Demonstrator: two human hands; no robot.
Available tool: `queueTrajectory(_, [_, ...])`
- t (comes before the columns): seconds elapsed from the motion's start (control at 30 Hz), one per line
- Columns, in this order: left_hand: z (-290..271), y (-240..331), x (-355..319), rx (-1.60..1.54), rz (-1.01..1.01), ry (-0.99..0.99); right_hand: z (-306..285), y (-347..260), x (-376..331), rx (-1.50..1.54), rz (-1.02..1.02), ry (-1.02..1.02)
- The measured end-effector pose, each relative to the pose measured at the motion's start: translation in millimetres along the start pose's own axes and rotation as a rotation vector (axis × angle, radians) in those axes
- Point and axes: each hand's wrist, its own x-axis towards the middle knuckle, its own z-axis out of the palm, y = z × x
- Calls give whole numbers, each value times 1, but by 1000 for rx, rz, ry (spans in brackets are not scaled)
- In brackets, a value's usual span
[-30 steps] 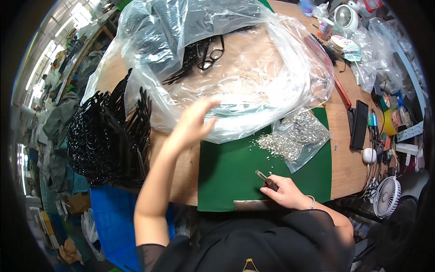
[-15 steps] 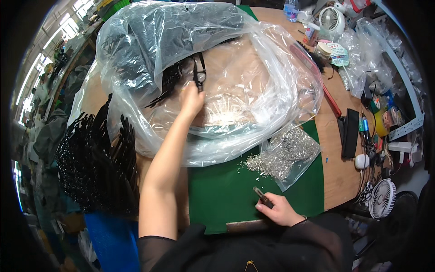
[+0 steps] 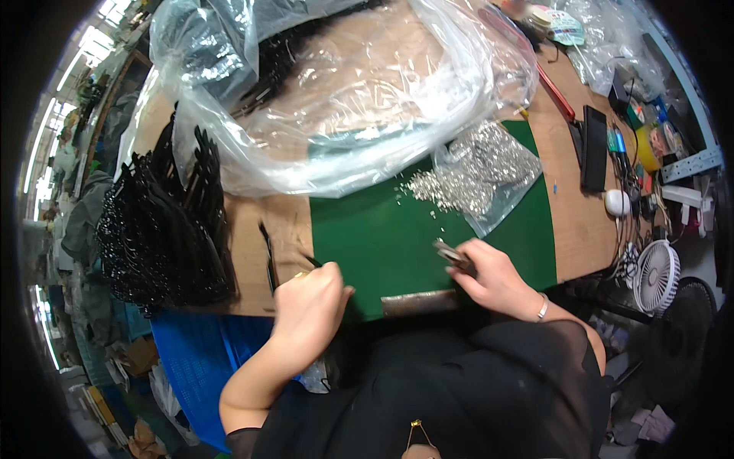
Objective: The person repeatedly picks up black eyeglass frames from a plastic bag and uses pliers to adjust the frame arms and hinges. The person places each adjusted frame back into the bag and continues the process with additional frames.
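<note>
My left hand (image 3: 310,306) is a closed fist near the table's front edge, holding a thin black strap (image 3: 267,256) that is blurred by motion. Its lower part is hidden behind the fingers. My right hand (image 3: 497,283) is wrapped round a short metal hand tool (image 3: 455,258), whose exact kind I cannot make out. Both hands are over or beside the green mat (image 3: 367,237). Just beyond the tool, small silvery pieces (image 3: 432,190) spill from a clear zip bag (image 3: 497,168). A large clear plastic bag (image 3: 336,180) with black straps inside lies at the back.
A heap of black beaded straps (image 3: 164,229) rests on the table's left. A blue crate (image 3: 191,359) stands below that edge. On the right are a black flat case (image 3: 593,149), pens (image 3: 618,145), cables and a white fan (image 3: 656,277). A metal strip (image 3: 419,303) lies along the mat's front edge.
My left hand has come out of the large clear bag and back toward me with a black strap. My right hand keeps the tool over the mat. The view has tilted downward.
</note>
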Motion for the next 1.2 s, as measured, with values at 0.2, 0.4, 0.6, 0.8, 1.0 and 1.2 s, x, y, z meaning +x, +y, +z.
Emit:
queueTrajectory(0.2, [78,10,28,-49,-61,145,26,14,-2,-317,-188,-13])
queueTrajectory(0.4, [73,7,31,-129,-54,163,14,19,-5,-308,-184,-80])
queueTrajectory(0.6, [68,-14,-31,-131,-330,140,-6,14,6,-232,56,-9])
queueTrajectory(0.8, [45,12,-31,-938,-571,270,10,31,21,-230,175,-30])
queueTrajectory(1.0, [33,28,-26,-1719,-434,363,22,33,14,-299,184,15])
queueTrajectory(1.2, [42,45,-17,-1788,-488,408,36,27,15,-382,187,112])
